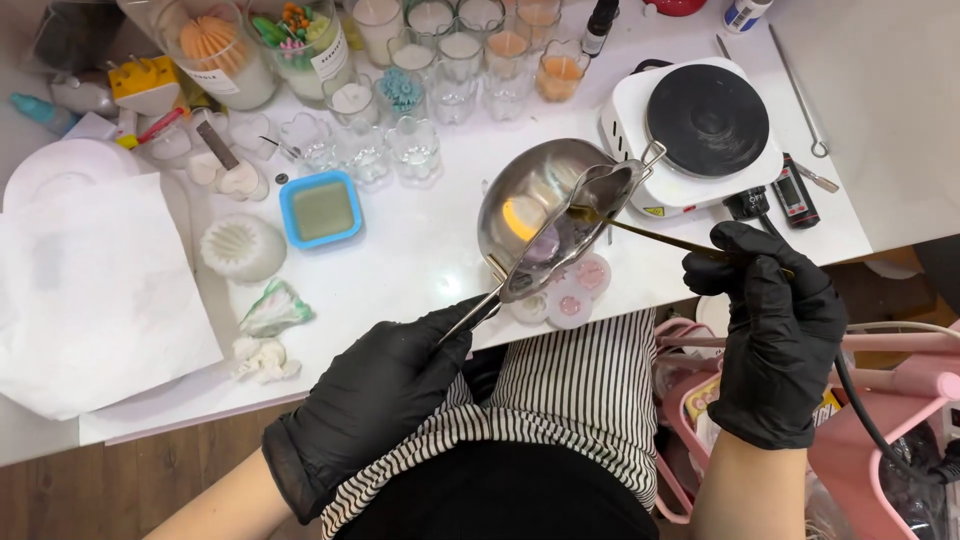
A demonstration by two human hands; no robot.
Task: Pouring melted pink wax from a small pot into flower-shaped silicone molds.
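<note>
Left hand, black-gloved: grip closed on the thin handle of a small steel melting pot. The pot is held tilted above the near edge of the white counter, up and to the right of the grip. Its bowl shows a bright reflection and some pale purple content.

Right hand, black-gloved: grip closed round the end of a slim dark stirring stick. The stick runs up and left from this grip, and its far tip lies at the pot's rim.

Directly beneath the pot, on the counter, sits a pale pink mould with round cavities, partly hidden by the pot.

Above the right grip stands a white electric hotplate with a black round plate; a small thermometer lies just beside it.

Up and left of the left grip: a blue square mould with greenish fill, a white ribbed mould, and a cluster of clear glass jars, several holding white or orange wax. A white paper sheet lies well to the left.

A striped apron shows between the two arms.
</note>
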